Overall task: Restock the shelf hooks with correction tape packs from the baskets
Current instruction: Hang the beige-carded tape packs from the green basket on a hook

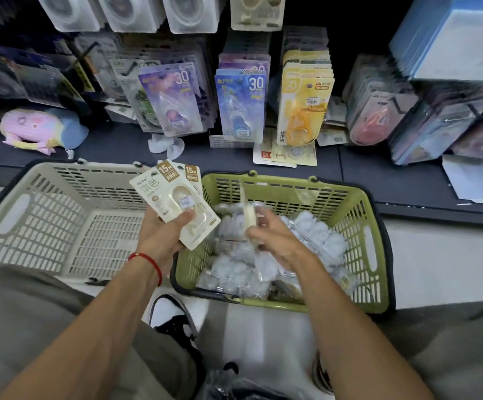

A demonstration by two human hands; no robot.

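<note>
Correction tape packs [173,197] fanned in our left hand [163,236], thumb clamped on top, right hand [269,236] pinching another pack [249,213] over the green basket [358,209]; loose stack could slip before hooks.

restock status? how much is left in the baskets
Done: the beige basket shows nothing inside, and the shelf hooks already carry rows of packs. In hand: the left hand holds a small stack of cream 15M packs; the right hand grips another pack, blurred, over the green basket. Left: that basket holds many bagged packs, so plenty remains.
</note>
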